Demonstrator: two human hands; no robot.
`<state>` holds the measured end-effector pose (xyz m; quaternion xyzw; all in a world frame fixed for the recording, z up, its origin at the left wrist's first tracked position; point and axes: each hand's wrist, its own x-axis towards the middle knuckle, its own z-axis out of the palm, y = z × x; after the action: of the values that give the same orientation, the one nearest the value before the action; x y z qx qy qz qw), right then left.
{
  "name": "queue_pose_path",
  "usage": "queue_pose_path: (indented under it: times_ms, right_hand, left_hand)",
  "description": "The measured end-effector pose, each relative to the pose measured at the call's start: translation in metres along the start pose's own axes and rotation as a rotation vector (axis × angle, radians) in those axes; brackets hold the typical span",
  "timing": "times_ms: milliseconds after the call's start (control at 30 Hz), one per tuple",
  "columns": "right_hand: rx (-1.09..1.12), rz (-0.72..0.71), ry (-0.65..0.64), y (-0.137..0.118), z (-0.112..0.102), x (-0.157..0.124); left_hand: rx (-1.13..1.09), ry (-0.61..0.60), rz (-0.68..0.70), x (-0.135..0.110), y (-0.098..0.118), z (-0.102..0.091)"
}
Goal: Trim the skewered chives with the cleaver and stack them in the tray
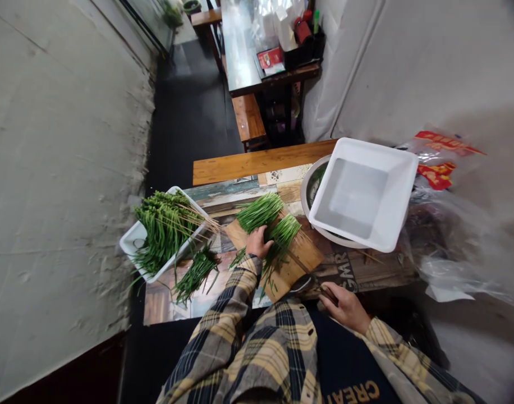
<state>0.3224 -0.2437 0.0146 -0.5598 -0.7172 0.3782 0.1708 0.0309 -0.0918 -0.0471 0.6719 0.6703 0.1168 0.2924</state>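
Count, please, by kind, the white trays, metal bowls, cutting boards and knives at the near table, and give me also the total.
White trays: 2
Metal bowl: 1, partly covered by one tray
Cutting board: 1
Knife: 1, in the right hand
Total: 5

I'm sporting a plaid shirt [278, 342] in yellow, grey and navy, its cuffs [252, 264] wrapping just behind my left hand [258, 242] and right hand [345, 307]; further back, dark cloth [339, 356] is flashing yellow lettering [358, 392]!
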Motion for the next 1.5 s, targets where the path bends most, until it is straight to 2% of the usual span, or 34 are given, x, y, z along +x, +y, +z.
queue_pose_path:
  times_ms: [100,200,267,367,467,567,633,767,867,967,1100,1333,1500]
  right_hand:
    - [0.005,0.032,-0.007,0.004,0.002,0.000]
    - [-0.003,0.036,-0.021,0.009,0.004,0.003]
    - [-0.006,0.028,-0.039,0.011,0.005,0.006]
    - [0.001,0.023,-0.083,0.009,0.008,0.013]
    - [0.018,0.031,-0.117,0.001,0.011,0.021]
    - [0.027,0.037,-0.150,-0.009,0.014,0.028]
    - [0.030,0.030,-0.172,-0.015,0.015,0.031]
    - [0.029,0.024,-0.203,-0.022,0.016,0.035]
    - [0.009,0.008,-0.204,-0.022,0.016,0.037]
    - [-0.007,-0.005,-0.213,-0.019,0.017,0.038]
    - [-0.008,-0.007,-0.243,-0.019,0.019,0.041]
    - [-0.026,-0.001,-0.298,-0.024,0.023,0.043]
    - [-0.035,-0.019,-0.319,-0.024,0.027,0.042]
  left_hand:
    - [-0.001,0.191,0.064,-0.025,-0.018,-0.003]
    - [-0.009,0.417,-0.041,-0.057,-0.045,-0.002]
    - [0.002,0.482,-0.116,-0.080,-0.058,0.003]
    - [0.049,0.443,-0.176,-0.105,-0.058,0.015]
    - [0.130,0.313,-0.159,-0.114,-0.036,0.027]
    - [0.198,0.191,-0.081,-0.104,-0.014,0.032]
    - [0.224,0.153,-0.082,-0.092,-0.009,0.031]
    - [0.218,0.096,-0.167,-0.076,-0.016,0.028]
    - [0.195,0.042,-0.116,-0.083,-0.023,0.031]
    - [0.195,0.030,-0.079,-0.099,-0.022,0.037]
    - [0.218,0.048,-0.102,-0.110,-0.014,0.045]
    - [0.221,0.099,-0.181,-0.104,-0.016,0.053]
    - [0.211,0.101,-0.232,-0.099,-0.017,0.046]
